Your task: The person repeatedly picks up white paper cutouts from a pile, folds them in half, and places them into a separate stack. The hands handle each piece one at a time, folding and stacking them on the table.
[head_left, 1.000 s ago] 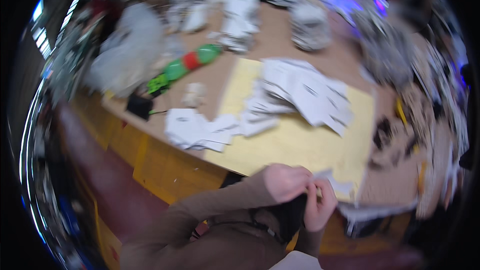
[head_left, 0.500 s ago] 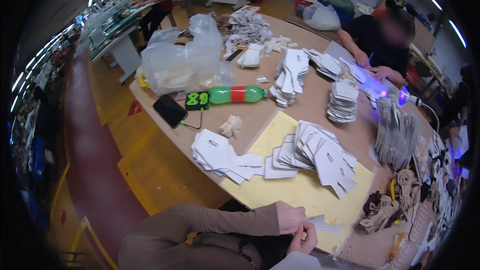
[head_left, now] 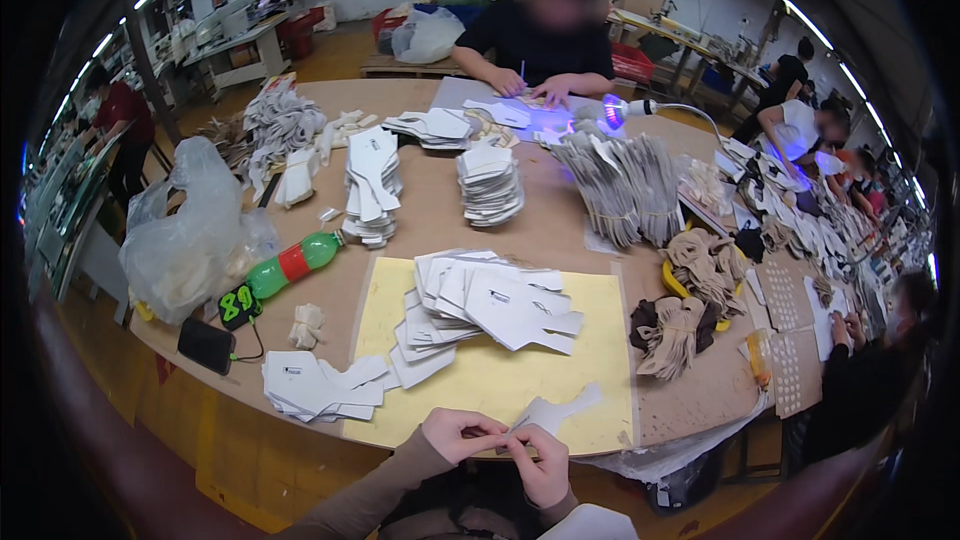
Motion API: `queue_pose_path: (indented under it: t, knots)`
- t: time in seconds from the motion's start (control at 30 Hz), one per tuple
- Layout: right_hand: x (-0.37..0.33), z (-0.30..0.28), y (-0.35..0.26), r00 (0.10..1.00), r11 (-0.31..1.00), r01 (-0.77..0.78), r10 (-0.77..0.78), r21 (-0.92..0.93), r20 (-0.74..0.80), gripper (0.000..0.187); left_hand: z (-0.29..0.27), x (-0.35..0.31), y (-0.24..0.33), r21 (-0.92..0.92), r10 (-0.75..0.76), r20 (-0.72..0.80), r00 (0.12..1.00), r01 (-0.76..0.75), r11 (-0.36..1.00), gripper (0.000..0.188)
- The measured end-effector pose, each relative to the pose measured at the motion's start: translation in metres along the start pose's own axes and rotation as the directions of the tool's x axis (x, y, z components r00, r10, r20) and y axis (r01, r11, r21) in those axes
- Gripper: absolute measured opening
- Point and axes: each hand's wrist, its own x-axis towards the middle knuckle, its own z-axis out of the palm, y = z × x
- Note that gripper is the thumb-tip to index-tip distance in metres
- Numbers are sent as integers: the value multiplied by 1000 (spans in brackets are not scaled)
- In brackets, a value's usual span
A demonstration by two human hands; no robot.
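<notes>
Nearest, at the close edge of the bench, the left hand and right hand meet fingertip to fingertip, each grip pinching the near end of a pale grey glove-shaped piece whose far end lies on the yellow sheet. The fingers hide what is being done at that end. With both hands on it, I judge this one piece unfinished.

Just beyond, a fanned pile of white pieces lies on the sheet, and a smaller pile sits to its left, overlapping the sheet's edge. Neither is touched — which is handled and which waiting, I cannot tell. Off to the right lies a tan bundle.

Farther back stand two neater white stacks and a banded grey stack — much material, judged by volume, against the single piece in hand. Farthest, a co-worker's hands work beside a purple light.
</notes>
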Motion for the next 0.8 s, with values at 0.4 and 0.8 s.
queue_pose_path:
  t: [0.4,0.8]
  knots:
    - [-6,0,-4,999,999,23,-24,-23,-23,6,8,-7,18,166,145,-33,989,-138,976,13]
    - [-10,-2,-3,998,998,-45,48,53,-50,4,17,-4,15,153,149,-55,987,-139,978,15]
